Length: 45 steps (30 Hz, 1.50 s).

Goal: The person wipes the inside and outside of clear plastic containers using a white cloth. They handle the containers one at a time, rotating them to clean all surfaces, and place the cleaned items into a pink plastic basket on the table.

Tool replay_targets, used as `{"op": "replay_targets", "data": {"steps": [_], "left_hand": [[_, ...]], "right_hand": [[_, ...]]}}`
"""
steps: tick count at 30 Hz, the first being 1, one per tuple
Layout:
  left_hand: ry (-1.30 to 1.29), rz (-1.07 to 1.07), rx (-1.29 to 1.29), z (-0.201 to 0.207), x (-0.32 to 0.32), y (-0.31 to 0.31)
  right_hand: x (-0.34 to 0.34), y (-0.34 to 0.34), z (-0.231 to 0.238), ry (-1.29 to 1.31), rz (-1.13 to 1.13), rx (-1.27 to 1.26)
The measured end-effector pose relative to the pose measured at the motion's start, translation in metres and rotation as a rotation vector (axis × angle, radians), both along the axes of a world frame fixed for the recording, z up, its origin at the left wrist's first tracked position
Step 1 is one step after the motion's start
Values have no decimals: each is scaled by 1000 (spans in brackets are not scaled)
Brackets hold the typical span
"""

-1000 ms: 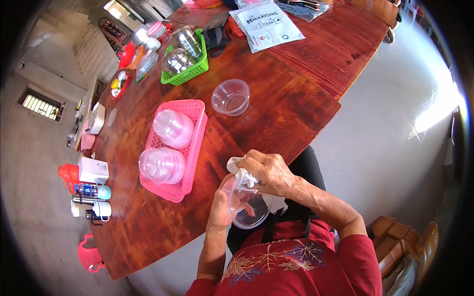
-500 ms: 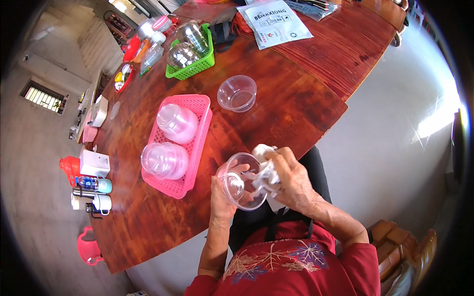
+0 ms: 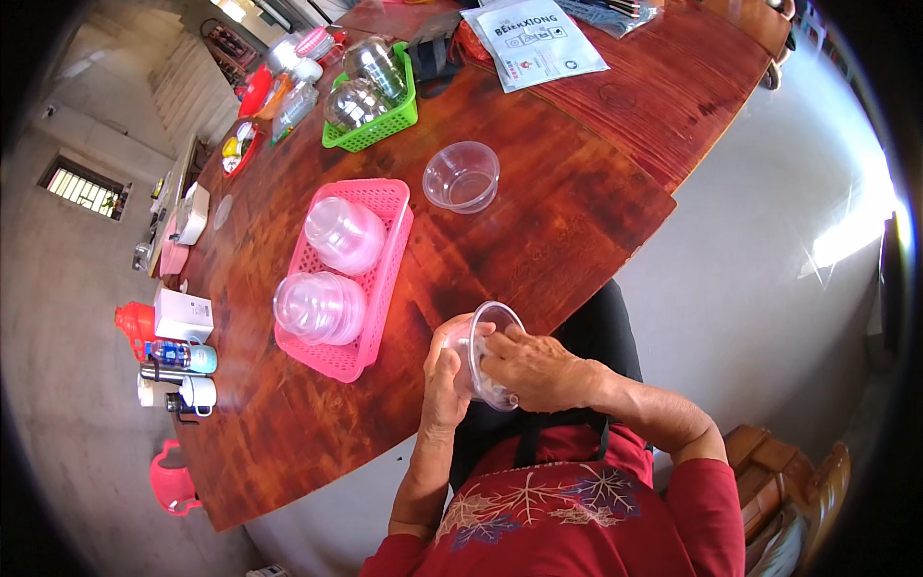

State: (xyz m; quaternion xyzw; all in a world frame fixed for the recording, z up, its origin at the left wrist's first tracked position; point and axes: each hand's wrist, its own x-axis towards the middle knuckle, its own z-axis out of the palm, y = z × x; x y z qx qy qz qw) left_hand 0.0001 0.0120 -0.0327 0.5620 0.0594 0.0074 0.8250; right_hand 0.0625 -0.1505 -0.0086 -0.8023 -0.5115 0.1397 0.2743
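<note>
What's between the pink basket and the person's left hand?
Just bare red-brown wooden tabletop between the pink basket and left hand, as the head view shows.

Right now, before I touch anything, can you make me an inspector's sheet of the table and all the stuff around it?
Surface: reddish-brown wooden table; on it, an open clear tub and a pink basket holding two stacks of clear containers.
Job's things: clear plastic bowl, tilted, in the person's hands.
Clutter: green basket with clear domed containers; white flat packet; white box and white mug at left.
Hands: left hand grips the bowl; right hand has its fingers inside, too hidden to tell what they hold.
Cables: nothing seen.
Surroundings: grey floor, barred window.
</note>
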Motion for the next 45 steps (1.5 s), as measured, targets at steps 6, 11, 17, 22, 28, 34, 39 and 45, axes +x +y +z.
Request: {"op": "replay_targets", "data": {"steps": [6, 11, 17, 22, 28, 34, 39, 45], "left_hand": [[-58, -79, -250, -11, 1, 5], [31, 9, -279, -9, -10, 6], [-11, -19, -222, 0, -9, 6], [-135, -154, -154, 5, 1, 8], [-14, 37, -259, -3, -6, 17], [-56, 70, -188, 0, -6, 4], [-80, -14, -27, 14, -7, -4], [-113, -143, -38, 4, -4, 3]], "right_hand": [[7, -18, 10, 901, 129, 537], [-7, 6, 2, 92, -267, 544], [-11, 17, 12, 53, -113, 581], [3, -7, 19, 281, 332, 327], [1, -15, 43, 390, -71, 488], [-8, 6, 7, -83, -206, 480], [-4, 8, 13, -400, -164, 250], [2, 3, 8, 246, 208, 432]]}}
